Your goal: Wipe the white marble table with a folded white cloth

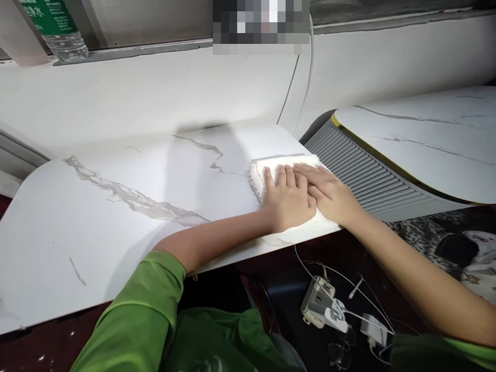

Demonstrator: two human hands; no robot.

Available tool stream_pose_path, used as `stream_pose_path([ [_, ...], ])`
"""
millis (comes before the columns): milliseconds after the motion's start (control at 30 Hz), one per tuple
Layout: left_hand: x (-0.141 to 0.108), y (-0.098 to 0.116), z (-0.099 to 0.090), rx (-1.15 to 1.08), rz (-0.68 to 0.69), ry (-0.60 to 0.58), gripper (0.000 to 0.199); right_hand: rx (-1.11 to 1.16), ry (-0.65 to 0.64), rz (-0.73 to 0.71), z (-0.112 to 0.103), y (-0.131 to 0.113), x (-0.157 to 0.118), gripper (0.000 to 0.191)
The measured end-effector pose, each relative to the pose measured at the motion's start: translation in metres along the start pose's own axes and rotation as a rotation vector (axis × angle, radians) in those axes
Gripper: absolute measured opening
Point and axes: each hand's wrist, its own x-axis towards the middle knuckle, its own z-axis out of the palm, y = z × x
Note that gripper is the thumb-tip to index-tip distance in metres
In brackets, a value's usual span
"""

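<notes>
A white folded cloth (260, 174) with a frilled edge lies flat near the right end of a white marbled tabletop (127, 243). My left hand (289, 199) rests on it palm down, fingers stretched and spread. Beside it, my right hand (327, 191) also lies flat on the cloth, its fingers extended and partly meeting the left hand's fingers. Neither hand is wrapped around anything. The middle of the cloth is hidden beneath both hands.
A water bottle (64, 31) with a green label stands on the ledge behind. To the right is a second marbled table (422, 139) with a ribbed side. Below the front edge lie a power bank (318, 299), a charger (374, 329), white cables and glasses (341, 354).
</notes>
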Motion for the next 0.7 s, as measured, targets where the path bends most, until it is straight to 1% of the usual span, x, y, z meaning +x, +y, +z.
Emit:
stream_pose_path([
  [133, 0.027, -0.015, 0.009, -0.016, -0.04, 0.026, 0.053, 0.011, -0.013, 0.003, 0.006, 0.008, 0.031, 0.053],
  [233, 0.053, -0.035, 0.015, -0.025, -0.049, 0.035, 0.05, -0.009, -0.025, 0.003, 0.012, 0.014, 0.061, 0.053],
  [333, 0.078, -0.057, 0.018, -0.036, -0.058, 0.021, 0.05, -0.032, -0.024, 0.003, 0.022, 0.021, 0.094, 0.053],
  [533, 0.116, -0.098, 0.015, -0.058, -0.127, -0.061, 0.053, 0.0, -0.013, -0.08, 0.049, 0.037, 0.159, 0.052],
  [633, 0.132, -0.119, 0.014, -0.086, -0.135, -0.108, 0.054, -0.004, 0.015, -0.077, 0.06, 0.038, 0.183, 0.053],
  [700, 0.142, -0.13, 0.015, -0.102, -0.139, -0.12, 0.054, -0.02, 0.015, -0.069, 0.063, 0.036, 0.194, 0.052],
])
